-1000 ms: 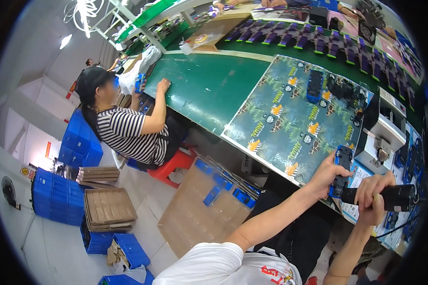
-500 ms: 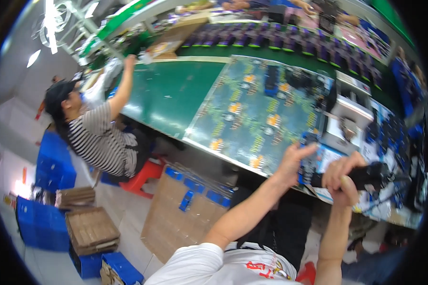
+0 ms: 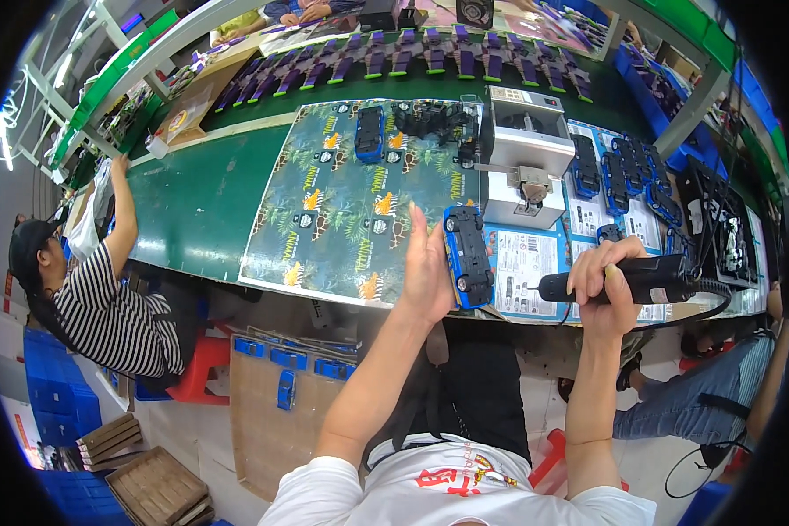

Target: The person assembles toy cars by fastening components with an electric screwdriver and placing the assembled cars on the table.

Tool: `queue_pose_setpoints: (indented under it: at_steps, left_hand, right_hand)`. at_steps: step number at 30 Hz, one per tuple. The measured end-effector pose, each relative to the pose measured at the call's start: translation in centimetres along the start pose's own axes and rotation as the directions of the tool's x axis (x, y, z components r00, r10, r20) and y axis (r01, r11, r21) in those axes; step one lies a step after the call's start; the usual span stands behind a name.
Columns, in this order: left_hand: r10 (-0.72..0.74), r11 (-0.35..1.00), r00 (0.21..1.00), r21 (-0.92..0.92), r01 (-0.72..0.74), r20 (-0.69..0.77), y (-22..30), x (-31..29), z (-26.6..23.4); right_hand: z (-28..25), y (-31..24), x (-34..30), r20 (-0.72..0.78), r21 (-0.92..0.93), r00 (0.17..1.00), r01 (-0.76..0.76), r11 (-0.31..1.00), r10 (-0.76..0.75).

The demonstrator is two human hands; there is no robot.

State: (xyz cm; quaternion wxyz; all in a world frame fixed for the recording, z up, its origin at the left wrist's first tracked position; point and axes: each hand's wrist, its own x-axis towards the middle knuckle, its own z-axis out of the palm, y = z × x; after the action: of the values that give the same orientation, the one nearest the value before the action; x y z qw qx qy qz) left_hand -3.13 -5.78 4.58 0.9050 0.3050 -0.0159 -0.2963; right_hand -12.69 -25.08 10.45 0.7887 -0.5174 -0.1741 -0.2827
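So the blue plastic toy car with a black underside (image 3: pixel 472 257) is at the near edge of the green counter (image 3: pixel 193 202), belly up, right against the left hand (image 3: pixel 427 272). That thumb stands apart from the car and the other fingers are mostly hidden, so can't tell how firm the hold is. Right hand (image 3: pixel 609 285) is wrapped round a black cylindrical power screwdriver (image 3: pixel 662 279), its thin bit clear of the car. My guess is this one's mid-job or between screws; the screw holes are too small to check. Another blue car (image 3: pixel 370 134) sits on the animal-print sheet (image 3: pixel 324 263), and a bunch of dark-bottomed blue cars (image 3: pixel 616 178) lies off right, finished or waiting, no idea which.
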Motion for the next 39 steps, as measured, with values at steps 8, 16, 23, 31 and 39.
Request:
queue_pose_setpoints:
  at_steps: [8, 16, 23, 31, 39]
  left_hand:
    - [-0.123, 0.957, 0.957, -0.223, 0.184, 0.262, 1.2, 0.8, -1.6]
    - [0.437, -0.012, 0.748, 0.835, -0.551, 0.500, 4.2, 1.2, -1.8]
    - [-0.249, -0.773, 0.796, 0.382, -0.507, 0.552, 10.9, 1.1, -6.4]
    - [0.170, -0.934, 0.850, 0.358, -0.024, 0.499, 22.3, -6.9, -14.1]
    - [0.291, -0.392, 0.602, 0.666, -0.634, 0.744, 1.1, -2.0, -3.9]
  right_hand:
    - [-1.8, 0.4, -1.1, -0.067, -0.048, 0.998, -0.020, 0.999, 0.017]
    - [-1.4, 1.0, -1.2, -0.110, -0.082, 0.993, -0.055, 0.995, 0.045]
    - [-2.5, 1.4, -1.7, -0.126, -0.087, 0.992, -0.033, 0.996, 0.021]
    - [-3.4, 1.6, -1.2, -0.097, -0.069, 0.995, -0.044, 0.997, 0.037]
    - [-3.9, -1.9, -3.0, -0.153, -0.039, 0.988, -0.040, 0.998, 0.033]
